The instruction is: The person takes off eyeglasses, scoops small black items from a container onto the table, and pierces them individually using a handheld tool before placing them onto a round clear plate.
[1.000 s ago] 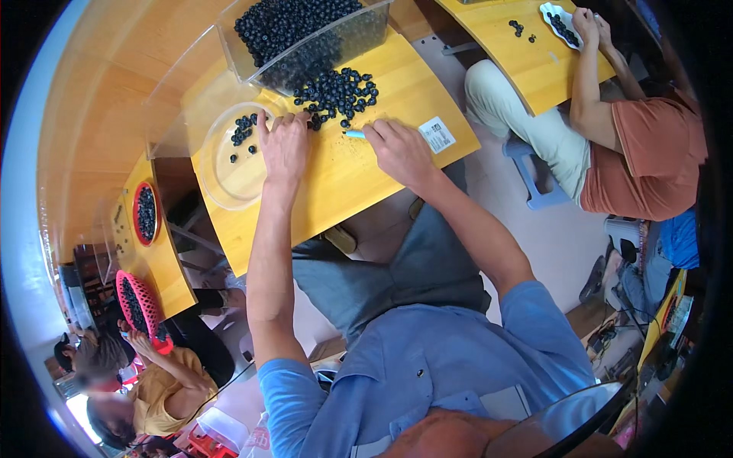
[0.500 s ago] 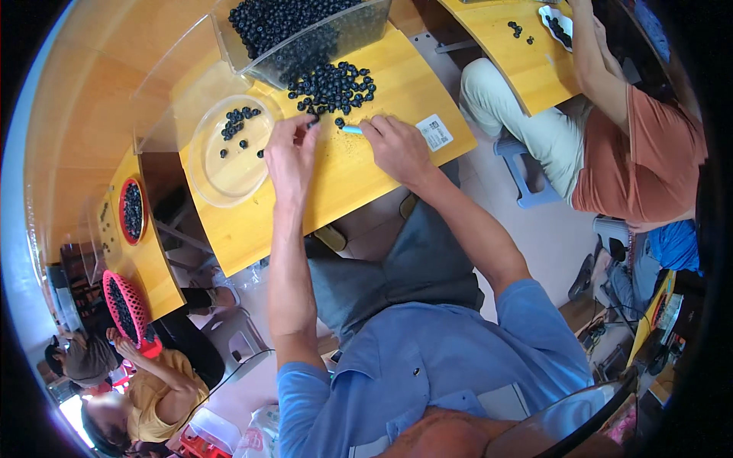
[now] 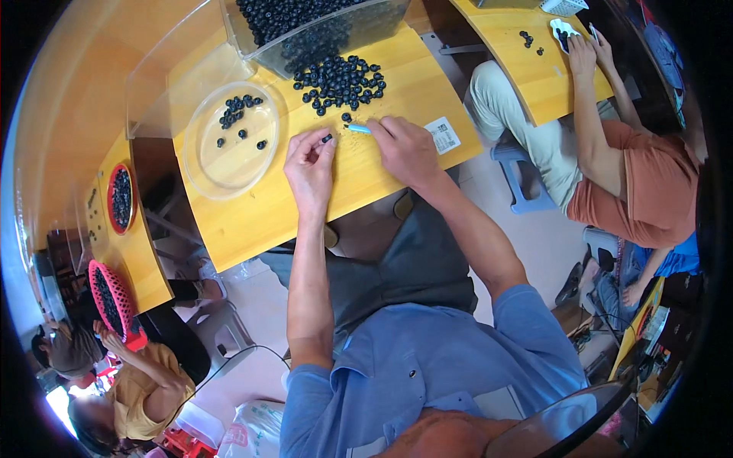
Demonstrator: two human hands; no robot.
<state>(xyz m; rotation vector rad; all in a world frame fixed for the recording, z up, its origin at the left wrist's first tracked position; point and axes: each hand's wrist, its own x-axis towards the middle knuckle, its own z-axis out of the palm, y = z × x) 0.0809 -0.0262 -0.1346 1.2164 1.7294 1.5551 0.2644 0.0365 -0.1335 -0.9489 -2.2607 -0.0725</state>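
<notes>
Two hands rest on a yellow wooden table (image 3: 252, 221). The left hand (image 3: 309, 164) pinches one small dark berry (image 3: 326, 139) between thumb and finger, just above the table top. The right hand (image 3: 405, 149) is closed around a thin light blue tool (image 3: 356, 129), and the tip of the tool pokes out toward the berry. The two hands are near each other, with the berry and the tool tip between them.

Just past the hands, farther up the table, lies a loose pile of dark berries (image 3: 340, 80). Behind that pile stands a clear box (image 3: 305, 30) full of many more berries. To the left of the pile, also on the table, sits a round clear dish (image 3: 233, 141) with a few berries in it, most of them near its far edge. A small white label (image 3: 443, 134) lies on the table just beside the right hand.

Next to the table, on the right, another person in an orange shirt (image 3: 641, 183) sits at a second yellow table. On the far left, a red bowl (image 3: 121, 198) of berries sits on another table, and a pink basket (image 3: 107, 298) holds more berries lower down.
</notes>
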